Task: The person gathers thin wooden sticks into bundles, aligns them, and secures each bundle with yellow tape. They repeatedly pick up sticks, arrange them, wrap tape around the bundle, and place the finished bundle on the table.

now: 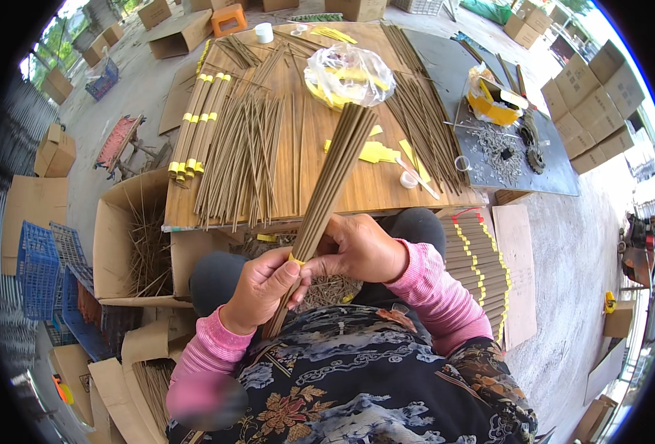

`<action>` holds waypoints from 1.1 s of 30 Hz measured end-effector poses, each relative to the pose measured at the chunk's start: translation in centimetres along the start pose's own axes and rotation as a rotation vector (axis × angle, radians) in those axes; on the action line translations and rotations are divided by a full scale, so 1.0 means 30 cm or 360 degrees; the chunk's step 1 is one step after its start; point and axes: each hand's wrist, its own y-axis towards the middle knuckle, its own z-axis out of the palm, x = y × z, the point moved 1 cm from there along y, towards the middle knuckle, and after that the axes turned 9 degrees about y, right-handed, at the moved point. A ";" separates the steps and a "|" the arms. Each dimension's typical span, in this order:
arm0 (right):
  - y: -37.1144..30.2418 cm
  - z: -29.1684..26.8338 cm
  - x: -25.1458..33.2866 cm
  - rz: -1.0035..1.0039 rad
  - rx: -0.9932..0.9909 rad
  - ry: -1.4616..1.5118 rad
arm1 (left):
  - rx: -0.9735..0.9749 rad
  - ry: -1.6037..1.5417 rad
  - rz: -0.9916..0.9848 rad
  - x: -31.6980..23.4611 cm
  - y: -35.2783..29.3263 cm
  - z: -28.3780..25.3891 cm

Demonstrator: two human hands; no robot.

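Observation:
In front of my body, a bundle of thin brown incense sticks is held upright, tilted, its upper end leaning to the right. My left hand is closed around its lower part. A narrow yellow paper band lies round the sticks between my hands. The fingers of my right hand pinch at this band, thumb against the sticks; its other fingertips are partly hidden behind the bundle. Beyond my hands, loose incense sticks cover part of the wooden table, and yellow paper strips lie to the right.
Banded bundles lie at the table's left edge; more loose sticks are right. A plastic bag and small white cup rest there. A dark side table holds a yellow box. A carton stands left.

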 end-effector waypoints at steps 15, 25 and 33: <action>-0.282 -0.467 -0.456 0.0803 -0.1221 -0.1373 | -0.0266 -0.0348 0.0282 -0.016 0.187 -0.024; -0.245 -0.387 -0.293 0.0496 -0.1190 0.0236 | -0.0311 -0.0568 0.0264 -0.003 0.228 -0.024; -0.156 -0.071 0.000 0.0193 -0.0343 0.1048 | -0.0426 -0.0590 0.0390 -0.063 0.188 0.024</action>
